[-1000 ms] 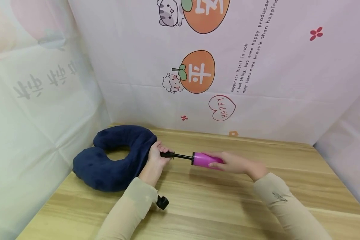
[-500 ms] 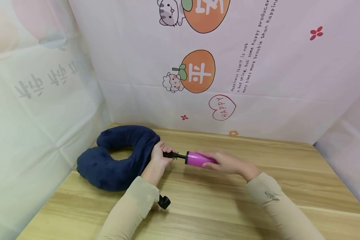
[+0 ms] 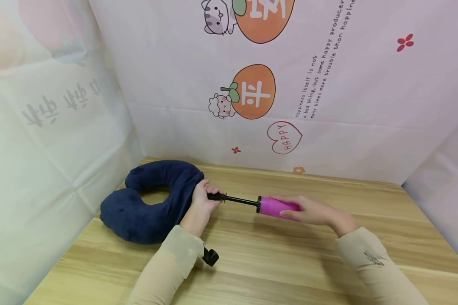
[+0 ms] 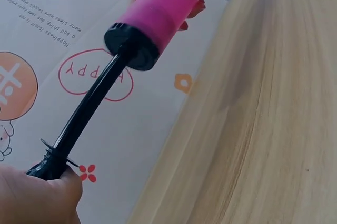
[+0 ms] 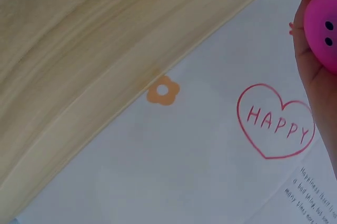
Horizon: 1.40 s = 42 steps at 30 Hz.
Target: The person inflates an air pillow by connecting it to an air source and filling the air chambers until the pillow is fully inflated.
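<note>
A pink hand pump lies across the front of the right hand, whose fingers curl round its barrel; the barrel's end, with two dark holes, shows in the right wrist view. A long stretch of black rod runs from the barrel to the black nozzle end. The left hand grips that black end beside the edge of a navy U-shaped neck pillow. Where the black end meets the pillow is hidden by the left hand.
A black buckle-like piece lies by the left sleeve on the wooden table. Printed white cloth hangs behind the table and along both sides.
The right hand and pink barrel first moved left toward the left hand, then back right, baring more rod. The pillow and left hand shifted slightly right.
</note>
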Tool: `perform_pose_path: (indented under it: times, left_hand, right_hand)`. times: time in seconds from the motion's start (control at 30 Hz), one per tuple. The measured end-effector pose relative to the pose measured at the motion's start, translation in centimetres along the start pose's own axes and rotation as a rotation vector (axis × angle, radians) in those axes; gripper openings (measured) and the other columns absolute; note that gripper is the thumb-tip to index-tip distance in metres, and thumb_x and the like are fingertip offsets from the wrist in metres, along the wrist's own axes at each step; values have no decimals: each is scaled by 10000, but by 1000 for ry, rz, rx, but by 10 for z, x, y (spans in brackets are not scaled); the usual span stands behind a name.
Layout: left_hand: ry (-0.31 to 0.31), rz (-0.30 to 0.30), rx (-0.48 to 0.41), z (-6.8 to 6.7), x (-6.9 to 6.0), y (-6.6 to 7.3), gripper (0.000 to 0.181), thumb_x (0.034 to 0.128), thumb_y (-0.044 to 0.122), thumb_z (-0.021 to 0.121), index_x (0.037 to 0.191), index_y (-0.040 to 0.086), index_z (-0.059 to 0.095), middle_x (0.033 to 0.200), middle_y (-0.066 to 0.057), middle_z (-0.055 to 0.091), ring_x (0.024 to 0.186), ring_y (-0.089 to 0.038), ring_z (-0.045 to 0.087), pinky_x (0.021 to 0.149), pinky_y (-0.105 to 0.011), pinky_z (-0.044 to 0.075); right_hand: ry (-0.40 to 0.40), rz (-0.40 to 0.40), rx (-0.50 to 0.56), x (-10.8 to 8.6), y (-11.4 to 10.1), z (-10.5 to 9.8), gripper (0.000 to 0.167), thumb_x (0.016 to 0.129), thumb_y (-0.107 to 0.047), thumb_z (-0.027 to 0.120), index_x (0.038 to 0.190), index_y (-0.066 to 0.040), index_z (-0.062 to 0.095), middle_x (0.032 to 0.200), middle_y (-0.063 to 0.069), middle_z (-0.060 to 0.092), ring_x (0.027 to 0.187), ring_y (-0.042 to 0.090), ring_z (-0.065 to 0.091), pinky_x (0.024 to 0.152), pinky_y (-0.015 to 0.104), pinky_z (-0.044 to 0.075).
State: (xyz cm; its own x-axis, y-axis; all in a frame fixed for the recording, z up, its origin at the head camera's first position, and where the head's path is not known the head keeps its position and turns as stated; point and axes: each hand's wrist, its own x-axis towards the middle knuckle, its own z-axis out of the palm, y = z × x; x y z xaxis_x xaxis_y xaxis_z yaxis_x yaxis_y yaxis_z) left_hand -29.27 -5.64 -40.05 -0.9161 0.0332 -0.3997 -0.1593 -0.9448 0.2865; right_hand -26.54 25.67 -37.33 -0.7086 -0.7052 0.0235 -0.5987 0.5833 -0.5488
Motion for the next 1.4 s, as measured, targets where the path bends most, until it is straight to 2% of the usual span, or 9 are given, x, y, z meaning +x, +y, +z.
perform_pose_path:
  times: [0.13,0.37,0.47,0.63,0.87,1.13,1.27,1.4]
  left_hand:
    - [4,40,2,1,0,0,501,1073,128,460,602,156,291,502,48,312,455,-106,341,617,-252,352]
    - [21,31,12,-2,0,0,506,1085,145,457,609,145,285,507,44,308,451,-104,338,593,-248,348]
    - [27,40,19,-1,-1,1,493,1077,139,465,620,145,282,513,49,305,453,-99,337,590,-244,348]
    - [34,2,32,1,-1,3,504,1075,140,463,606,148,280,509,44,300,462,-111,332,612,-253,350]
    - [34,-14,27,2,0,6,535,1075,134,457,568,153,290,490,42,300,455,-121,328,601,-259,351]
    - [18,-4,9,1,2,5,548,1077,135,454,552,147,299,482,36,308,446,-125,331,602,-268,355]
    - [5,1,-11,0,3,3,543,1082,142,441,560,146,291,486,33,305,442,-125,322,598,-262,345]
    - [4,20,-18,1,3,-2,542,1079,143,443,559,149,291,486,39,306,440,-117,322,597,-259,343]
  right_hand:
    - [22,-5,-46,4,-3,0,529,1031,-313,650,1491,-82,528,1145,34,668,940,167,592,852,420,500]
    - [-6,-90,-114,52,-27,21,559,1056,-378,589,1517,-77,491,1216,105,677,984,177,617,903,451,511]
    - [-6,-89,-99,59,-31,25,550,1059,-360,590,1519,-77,489,1258,119,663,1013,192,610,913,453,505]
    - [-9,-52,-13,44,-25,20,536,1051,-297,616,1523,-80,485,1264,90,650,1031,211,591,928,463,486]
    - [-28,-33,70,19,-9,9,538,1054,-288,612,1522,-59,477,1281,83,632,1047,219,570,911,419,485]
    - [-16,26,60,-7,0,-4,519,1042,-260,634,1502,-57,506,1238,73,648,983,194,572,854,369,484]
    - [-10,13,38,-9,2,-6,519,1043,-265,632,1492,-34,511,1191,68,661,958,186,578,851,380,485]
    - [-14,2,-5,3,-4,-3,531,1049,-300,619,1497,-38,506,1173,68,666,955,184,585,875,427,485]
